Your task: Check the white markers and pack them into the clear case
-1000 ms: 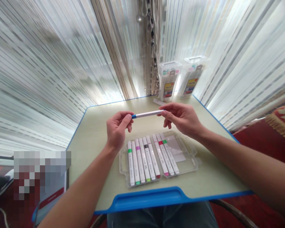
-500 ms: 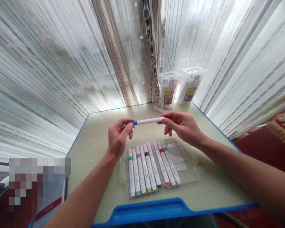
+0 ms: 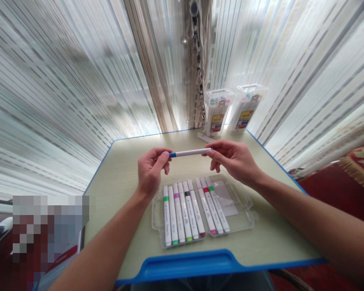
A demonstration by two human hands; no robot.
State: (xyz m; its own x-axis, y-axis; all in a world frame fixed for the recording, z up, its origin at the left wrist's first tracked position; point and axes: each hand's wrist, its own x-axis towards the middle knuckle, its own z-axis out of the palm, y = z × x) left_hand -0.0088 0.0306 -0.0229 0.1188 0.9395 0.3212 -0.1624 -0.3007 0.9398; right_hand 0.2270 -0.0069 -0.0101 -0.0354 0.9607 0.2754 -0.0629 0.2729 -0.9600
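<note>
A white marker [image 3: 189,152] with a blue band is held level above the table between my two hands. My left hand [image 3: 151,167] pinches its blue end with thumb and fingers. At the opposite end, my right hand [image 3: 232,159] grips the tip between thumb and forefinger, its other fingers curled below. Beneath them lies an opened clear plastic case [image 3: 200,238] with several white markers [image 3: 185,214] side by side, their bands and ends in green, purple, black, red and pink. In the case's right part a pale paper slip [image 3: 226,198] shows.
Two tall clear plastic boxes [image 3: 217,115] with labels stand at the table's back right corner. A white marker-like stick [image 3: 204,138] lies before them. The pale table [image 3: 115,178] has a blue rim with a raised blue ledge [image 3: 188,260] in front. Striped curtains [image 3: 79,72] hang behind.
The view has shifted slightly. Both hands keep hold of the marker at its ends; slightly more blue shows at the right-hand end. The case and its markers lie as before.
</note>
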